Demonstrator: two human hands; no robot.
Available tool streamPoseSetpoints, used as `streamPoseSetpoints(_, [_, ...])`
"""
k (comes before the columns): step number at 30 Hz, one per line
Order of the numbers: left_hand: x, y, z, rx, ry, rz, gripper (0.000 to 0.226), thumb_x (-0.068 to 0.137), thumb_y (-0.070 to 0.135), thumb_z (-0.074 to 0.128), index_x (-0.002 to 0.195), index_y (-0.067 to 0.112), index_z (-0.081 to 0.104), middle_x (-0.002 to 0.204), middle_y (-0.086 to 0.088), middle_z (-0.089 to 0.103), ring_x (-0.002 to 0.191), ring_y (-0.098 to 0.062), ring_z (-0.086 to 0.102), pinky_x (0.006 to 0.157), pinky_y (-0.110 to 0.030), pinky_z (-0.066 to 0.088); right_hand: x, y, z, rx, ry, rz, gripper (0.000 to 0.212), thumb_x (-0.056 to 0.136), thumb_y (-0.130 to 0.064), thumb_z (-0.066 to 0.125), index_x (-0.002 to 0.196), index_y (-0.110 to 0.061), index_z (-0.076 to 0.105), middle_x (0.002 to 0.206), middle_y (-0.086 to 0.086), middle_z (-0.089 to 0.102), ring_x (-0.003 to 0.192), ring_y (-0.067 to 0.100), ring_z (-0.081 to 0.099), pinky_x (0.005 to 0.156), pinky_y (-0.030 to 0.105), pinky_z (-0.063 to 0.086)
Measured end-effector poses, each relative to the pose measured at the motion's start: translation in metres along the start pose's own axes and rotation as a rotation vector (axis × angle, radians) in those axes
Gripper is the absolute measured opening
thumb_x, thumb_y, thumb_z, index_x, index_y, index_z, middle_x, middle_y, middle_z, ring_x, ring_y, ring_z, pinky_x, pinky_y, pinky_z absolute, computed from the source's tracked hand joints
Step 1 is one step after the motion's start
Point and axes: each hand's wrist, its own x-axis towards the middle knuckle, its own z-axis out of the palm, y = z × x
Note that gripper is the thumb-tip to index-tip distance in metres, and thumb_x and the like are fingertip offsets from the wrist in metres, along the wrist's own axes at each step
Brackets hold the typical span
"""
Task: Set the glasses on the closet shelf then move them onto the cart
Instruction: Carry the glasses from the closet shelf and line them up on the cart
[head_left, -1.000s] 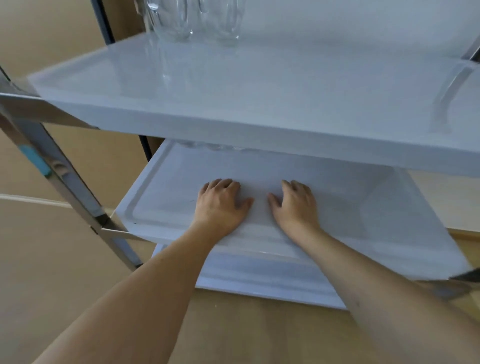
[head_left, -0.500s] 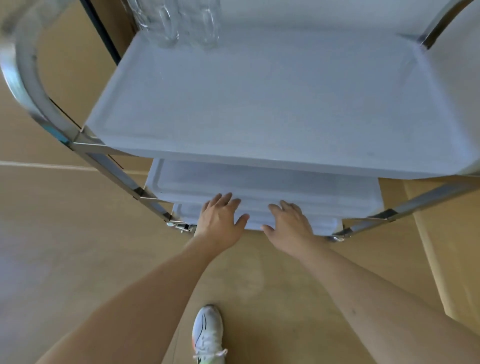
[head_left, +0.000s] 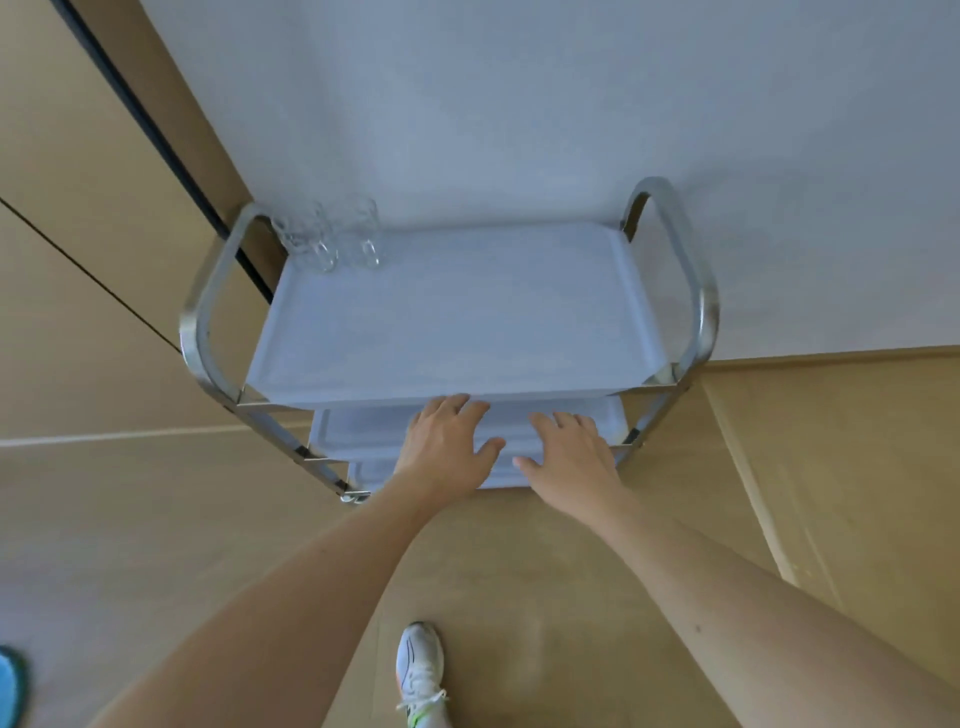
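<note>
Hovering both empty hands, left hand (head_left: 447, 447) and right hand (head_left: 571, 457), fingers spread, you leave the glasses (head_left: 327, 239) parked at the cart's (head_left: 696, 291) back corner.

Floor (head_left: 130, 519) was that tan wood-look stuff, with a white sneaker (head_left: 420, 670) planted at the bottom of the shot. Plain white wall (head_left: 519, 104) behind, a tan panel (head_left: 62, 156) on the left with a dark strip (head_left: 156, 130) along it, something blue (head_left: 9, 686) at the corner.
</note>
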Motion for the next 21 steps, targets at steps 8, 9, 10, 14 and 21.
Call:
streamPoseSetpoints(8, [0.009,0.135,-0.129,0.164,0.122,0.176,0.062,0.099,0.055,0.05,0.153,0.027,0.039,0.162,-0.006,0.032,0.151,-0.028,0.023,0.121,-0.045,0.022,-0.058,0.024,-0.163,-0.041,0.232,0.034,0.066,0.101,-0.051,0.046,0.157,-0.024,0.025,0.162,0.008,0.027,0.149,0.034,0.021,0.118,0.048,0.03])
streamPoseSetpoints(9, [0.012,0.15,-0.142,0.165,0.14,0.197,0.063,0.099,0.055,0.05,0.154,0.027,0.038,0.163,-0.006,0.031,0.151,-0.028,0.022,0.121,-0.046,0.023,-0.063,0.029,-0.18,-0.045,0.263,0.047,0.065,0.101,-0.051,0.046,0.156,-0.024,0.026,0.159,0.008,0.032,0.146,0.034,0.024,0.116,0.048,0.033])
streamPoseSetpoints(10, [0.015,0.168,-0.158,0.162,0.163,0.231,0.063,0.099,0.054,0.05,0.154,0.027,0.038,0.163,-0.006,0.031,0.151,-0.028,0.022,0.121,-0.046,0.023,-0.068,0.035,-0.201,-0.047,0.309,0.06,0.063,0.1,-0.051,0.046,0.155,-0.025,0.029,0.155,0.007,0.037,0.142,0.033,0.029,0.112,0.047,0.037])
streamPoseSetpoints(14, [0.032,0.228,-0.198,0.16,0.233,0.369,0.063,0.097,0.053,0.054,0.152,0.026,0.04,0.161,-0.006,0.034,0.15,-0.028,0.025,0.12,-0.047,0.026,-0.084,0.057,-0.266,-0.04,0.427,0.124,0.06,0.098,-0.044,0.05,0.152,-0.024,0.033,0.148,0.006,0.043,0.139,0.033,0.031,0.109,0.046,0.038])
streamPoseSetpoints(21, [0.079,0.329,-0.253,0.118,0.323,0.654,0.063,0.096,0.054,0.056,0.15,0.024,0.044,0.158,-0.006,0.04,0.146,-0.029,0.031,0.117,-0.048,0.032,-0.111,0.092,-0.366,-0.082,0.652,0.306,0.065,0.098,-0.044,0.053,0.155,-0.022,0.03,0.155,0.006,0.037,0.145,0.033,0.025,0.113,0.047,0.034])
